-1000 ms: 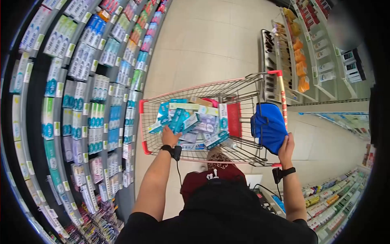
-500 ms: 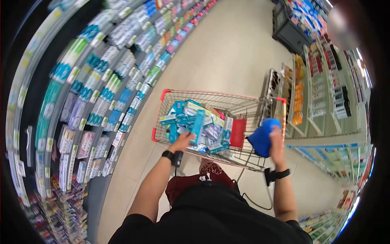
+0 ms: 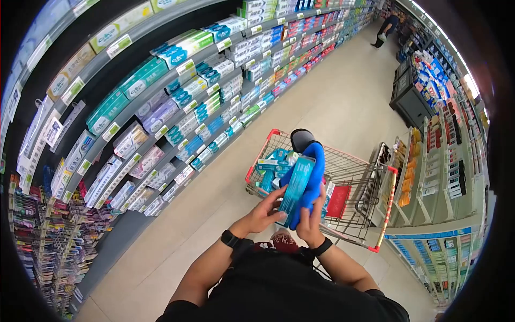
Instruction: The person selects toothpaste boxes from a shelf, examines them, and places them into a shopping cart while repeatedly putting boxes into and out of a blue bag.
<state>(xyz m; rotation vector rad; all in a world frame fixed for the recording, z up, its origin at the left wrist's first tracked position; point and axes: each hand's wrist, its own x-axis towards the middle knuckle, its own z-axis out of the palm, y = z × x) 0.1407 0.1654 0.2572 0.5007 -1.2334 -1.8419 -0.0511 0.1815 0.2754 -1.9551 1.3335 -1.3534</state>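
Observation:
My left hand [image 3: 261, 214] grips a long teal toothpaste box [image 3: 296, 188] by its lower end, above the shopping cart. Close beside it, my right hand [image 3: 311, 224] is closed around the lower part of a blue, curved, soft-looking item [image 3: 317, 172] with a dark rounded end. Its exact kind I cannot make out. The box overlaps the blue item's near side. Below both, the wire shopping cart [image 3: 354, 161] contains several teal and white boxes [image 3: 272, 163], partly hidden by what I hold.
Shelves of boxed toothpaste [image 3: 155, 110] run along the left, with hanging packets [image 3: 59, 241] at lower left. Shelving with bottles [image 3: 429, 155] lines the right side. A dark display bin [image 3: 410, 96] stands farther up the aisle, and a person [image 3: 387, 27] is at the far end.
The blue item has come left from the cart's handle side to the toothpaste box. My left hand has lifted that box out of the cart. The view has turned, showing more of the aisle.

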